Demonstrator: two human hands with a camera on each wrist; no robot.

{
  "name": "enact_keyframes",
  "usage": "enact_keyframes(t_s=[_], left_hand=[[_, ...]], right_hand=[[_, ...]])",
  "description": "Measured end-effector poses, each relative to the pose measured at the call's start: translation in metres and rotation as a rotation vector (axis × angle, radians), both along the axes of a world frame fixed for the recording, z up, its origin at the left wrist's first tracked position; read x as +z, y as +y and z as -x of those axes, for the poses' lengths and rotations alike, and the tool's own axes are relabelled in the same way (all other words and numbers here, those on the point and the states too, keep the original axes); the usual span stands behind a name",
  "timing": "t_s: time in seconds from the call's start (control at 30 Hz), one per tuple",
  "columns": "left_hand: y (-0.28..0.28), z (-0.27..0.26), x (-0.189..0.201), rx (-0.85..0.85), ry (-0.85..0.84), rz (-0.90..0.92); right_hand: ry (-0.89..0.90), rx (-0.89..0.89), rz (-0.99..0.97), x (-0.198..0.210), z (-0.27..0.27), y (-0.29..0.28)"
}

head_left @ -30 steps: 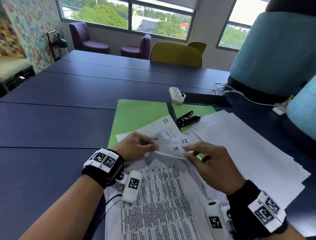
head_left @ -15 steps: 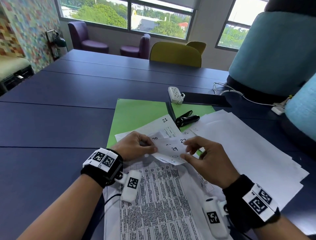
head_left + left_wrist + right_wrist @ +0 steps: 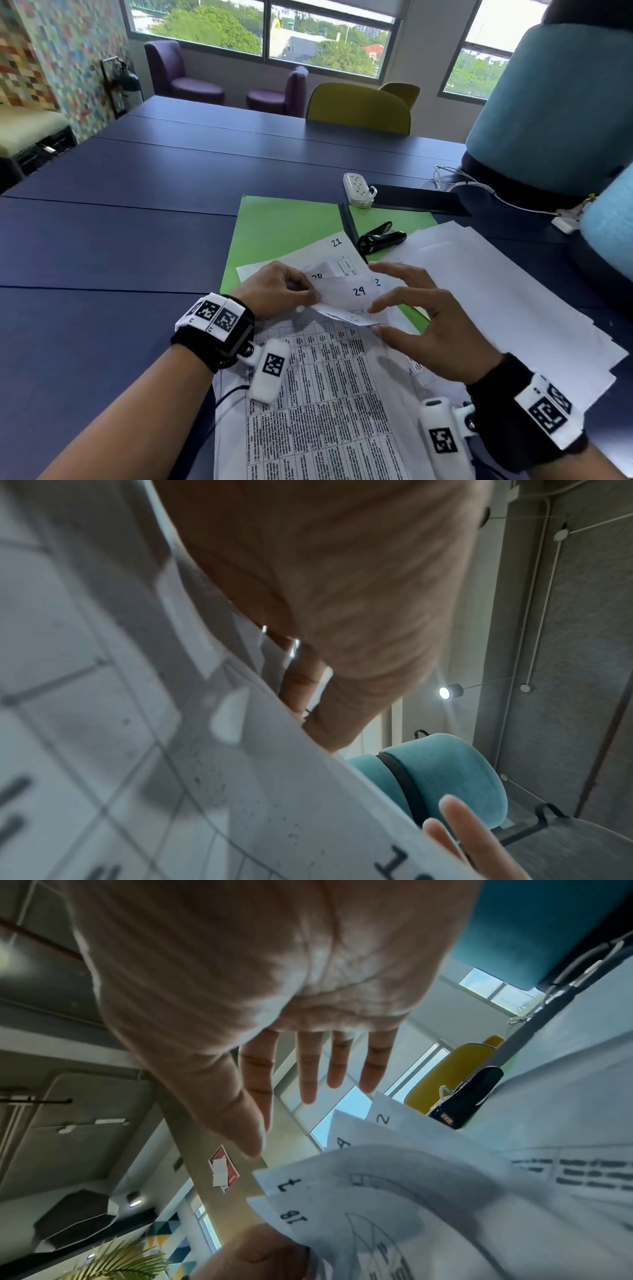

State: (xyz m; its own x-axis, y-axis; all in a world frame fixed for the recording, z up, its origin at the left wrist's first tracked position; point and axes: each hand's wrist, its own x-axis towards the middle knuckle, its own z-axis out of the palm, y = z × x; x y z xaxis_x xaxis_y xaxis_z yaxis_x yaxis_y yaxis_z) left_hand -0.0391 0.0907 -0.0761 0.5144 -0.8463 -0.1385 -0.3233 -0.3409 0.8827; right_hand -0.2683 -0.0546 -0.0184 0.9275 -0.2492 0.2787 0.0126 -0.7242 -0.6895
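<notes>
A fanned bundle of numbered white sheets (image 3: 349, 291), with "29" on top, is lifted off the pile by one corner. My left hand (image 3: 274, 291) pinches that corner between thumb and fingers. My right hand (image 3: 421, 325) hovers at the bundle's right edge with straight, spread fingers, the index tip just at the paper. In the right wrist view the right hand (image 3: 291, 1015) is flat and open above the sheets (image 3: 342, 1218), whose corners read "18" and "1". The left wrist view shows the left hand (image 3: 342, 615) against the paper (image 3: 171, 750).
Under the hands lie a printed table sheet (image 3: 325, 394), a sheet marked "21" (image 3: 322, 250) and a green folder (image 3: 284, 233). A black stapler (image 3: 380, 238), a white power strip (image 3: 356, 188) and a flat black device (image 3: 418, 200) lie beyond. Blank sheets (image 3: 496, 301) spread to the right, near a teal chair (image 3: 555, 109).
My right hand has let go of the top sheet's edge and spread its fingers. The left hand keeps its pinch on the bundle's corner.
</notes>
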Motion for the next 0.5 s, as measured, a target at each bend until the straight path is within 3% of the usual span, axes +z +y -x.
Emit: enact_keyframes(t_s=[0.1, 0.23, 0.37, 0.5], left_hand=[[-0.001, 0.000, 0.000, 0.002, 0.002, -0.006], [0.001, 0.002, 0.001, -0.003, -0.003, 0.001], [0.001, 0.002, 0.001, -0.019, 0.020, 0.031], [0.000, 0.002, -0.002, 0.003, -0.001, 0.032]], right_hand=[[0.104, 0.005, 0.086, -0.003, -0.004, -0.007], [0.167, -0.124, 0.172, -0.015, -0.017, -0.016], [0.227, -0.169, 0.038, -0.015, -0.028, -0.015], [0.147, -0.265, -0.095, -0.012, -0.032, -0.014]])
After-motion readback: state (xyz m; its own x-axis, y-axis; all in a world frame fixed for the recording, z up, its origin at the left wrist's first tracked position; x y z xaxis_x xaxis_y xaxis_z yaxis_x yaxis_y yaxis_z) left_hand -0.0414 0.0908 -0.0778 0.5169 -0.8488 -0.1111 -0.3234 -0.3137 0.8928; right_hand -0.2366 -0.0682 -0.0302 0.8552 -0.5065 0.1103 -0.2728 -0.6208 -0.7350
